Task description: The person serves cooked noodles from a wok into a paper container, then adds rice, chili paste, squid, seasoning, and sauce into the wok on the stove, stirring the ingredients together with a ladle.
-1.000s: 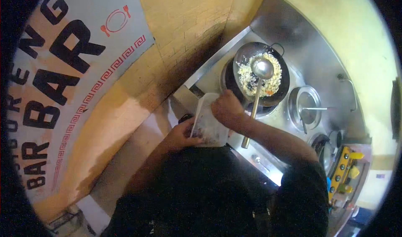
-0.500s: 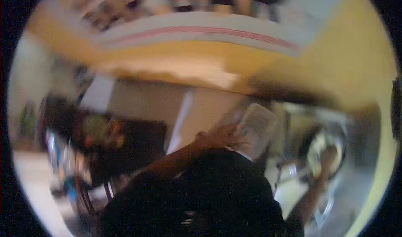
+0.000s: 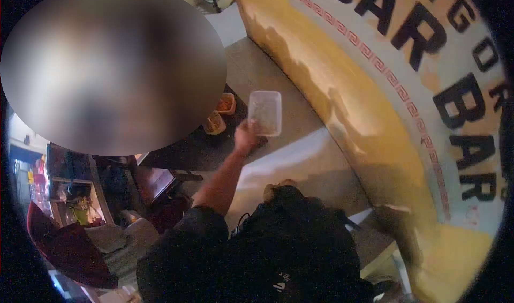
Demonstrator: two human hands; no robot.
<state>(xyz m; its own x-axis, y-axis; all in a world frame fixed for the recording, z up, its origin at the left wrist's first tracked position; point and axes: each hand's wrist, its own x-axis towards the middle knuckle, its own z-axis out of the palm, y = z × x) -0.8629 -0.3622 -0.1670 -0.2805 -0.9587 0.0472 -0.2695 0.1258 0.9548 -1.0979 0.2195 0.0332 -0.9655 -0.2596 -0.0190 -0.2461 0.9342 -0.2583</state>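
Clearly "BAR" [image 3: 383, 8] (container [image 3: 266, 110] in hand [image 3: 246, 137])

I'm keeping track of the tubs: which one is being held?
The see-through tub in the left hand; two tubs with orange contents sit left of it, unheld.

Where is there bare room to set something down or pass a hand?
The brown surface looks bare between the clear container in the left hand and the yellow wall, though I can't tell whether it's counter or floor. It's crowded left of the container, around two food tubs on the dark table.
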